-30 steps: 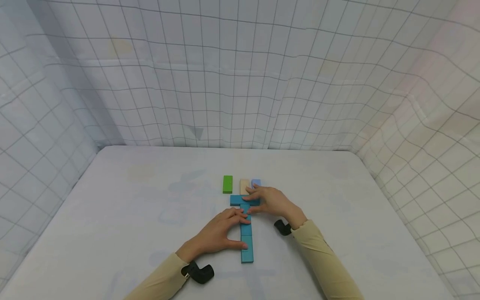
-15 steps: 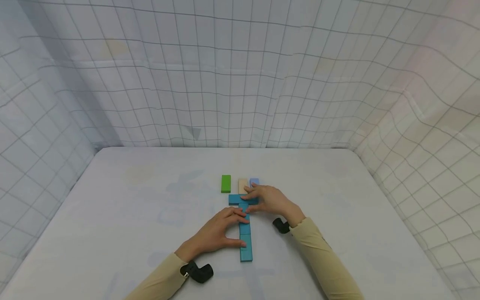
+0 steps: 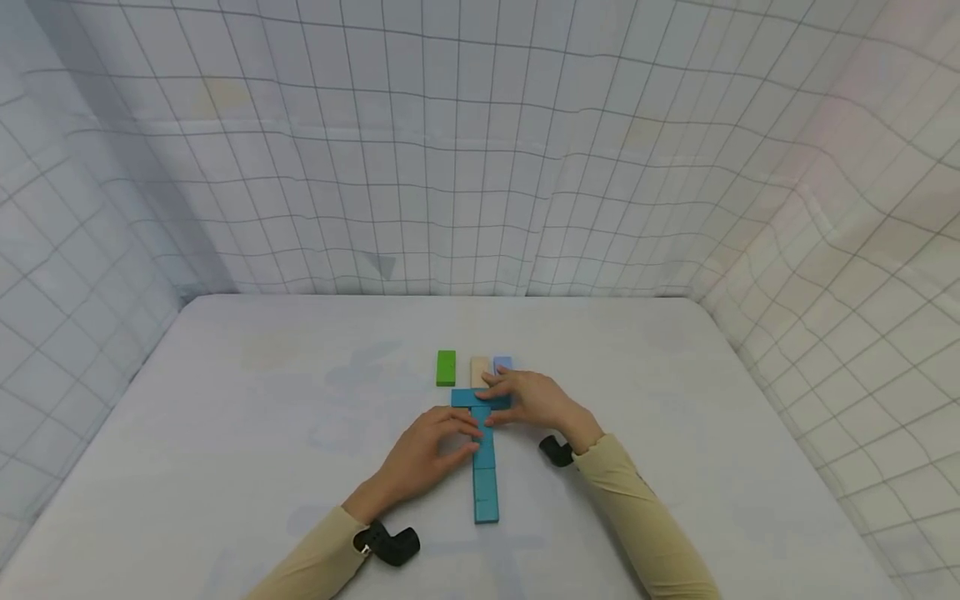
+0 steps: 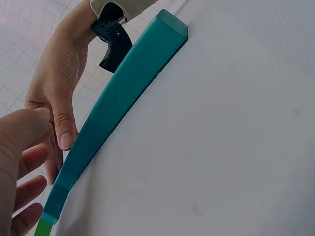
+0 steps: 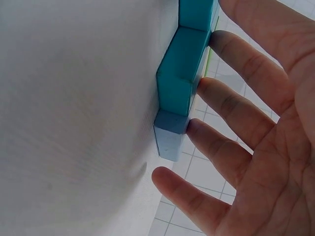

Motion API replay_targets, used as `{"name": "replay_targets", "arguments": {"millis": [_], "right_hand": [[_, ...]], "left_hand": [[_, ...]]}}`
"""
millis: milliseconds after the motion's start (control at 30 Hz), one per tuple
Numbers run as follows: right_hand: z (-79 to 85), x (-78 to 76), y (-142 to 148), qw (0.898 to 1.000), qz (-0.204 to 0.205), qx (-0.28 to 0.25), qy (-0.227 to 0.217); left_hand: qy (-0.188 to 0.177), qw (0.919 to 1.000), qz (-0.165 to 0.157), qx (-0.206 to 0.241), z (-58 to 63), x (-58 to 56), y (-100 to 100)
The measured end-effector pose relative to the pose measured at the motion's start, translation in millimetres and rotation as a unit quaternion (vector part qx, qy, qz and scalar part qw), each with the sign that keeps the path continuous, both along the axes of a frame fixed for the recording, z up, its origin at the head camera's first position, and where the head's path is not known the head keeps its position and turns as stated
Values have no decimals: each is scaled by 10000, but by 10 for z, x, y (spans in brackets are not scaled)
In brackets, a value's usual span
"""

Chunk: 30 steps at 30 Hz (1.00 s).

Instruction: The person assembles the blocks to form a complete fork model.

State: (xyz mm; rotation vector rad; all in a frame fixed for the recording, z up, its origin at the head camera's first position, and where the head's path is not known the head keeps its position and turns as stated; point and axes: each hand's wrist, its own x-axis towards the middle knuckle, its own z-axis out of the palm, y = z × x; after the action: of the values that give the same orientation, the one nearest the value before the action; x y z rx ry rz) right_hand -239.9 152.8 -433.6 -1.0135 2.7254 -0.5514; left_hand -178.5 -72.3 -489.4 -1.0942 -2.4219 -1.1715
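Note:
Teal blocks lie in a T on the white table: a crossbar block (image 3: 462, 398) and, running toward the person, a stem of blocks (image 3: 485, 487) laid end to end. My right hand (image 3: 542, 402) rests its fingertips on the crossbar's right part, its thumb by the stem's upper end. Seen from the right wrist, the fingers are spread along the top edges of the teal crossbar (image 5: 179, 81) and a light blue block (image 5: 168, 137). Left of the stem, my left hand (image 3: 422, 450) has loosely bent fingers over the stem's upper part; whether they touch it I cannot tell.
Behind the crossbar stand a green block (image 3: 446, 367), a beige block (image 3: 479, 370) and the light blue block, partly covered by the right fingers. White sheets with a dark grid surround the table (image 3: 247, 467) at the back and sides.
My left thumb has lifted off the lower stem block and moved up toward the left fingertips. The right hand keeps its place on the crossbar; the head view has shifted slightly.

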Motion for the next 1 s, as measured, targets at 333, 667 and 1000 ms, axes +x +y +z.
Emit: {"name": "replay_targets", "arguments": {"millis": [333,667,1000], "right_hand": [[10,-9,-10,9999,-56,-65,-136],[-35,-6,10,9999,-4,-94,-87],[-30,-9,26,10000,-15,13,-13]], "left_hand": [[-884,9757,1820,841,72,-389,-259],[-2158,9639,1443,589,87,-956,-345],[-968,9814,1527,-649,-29,-1168,-278]]}}
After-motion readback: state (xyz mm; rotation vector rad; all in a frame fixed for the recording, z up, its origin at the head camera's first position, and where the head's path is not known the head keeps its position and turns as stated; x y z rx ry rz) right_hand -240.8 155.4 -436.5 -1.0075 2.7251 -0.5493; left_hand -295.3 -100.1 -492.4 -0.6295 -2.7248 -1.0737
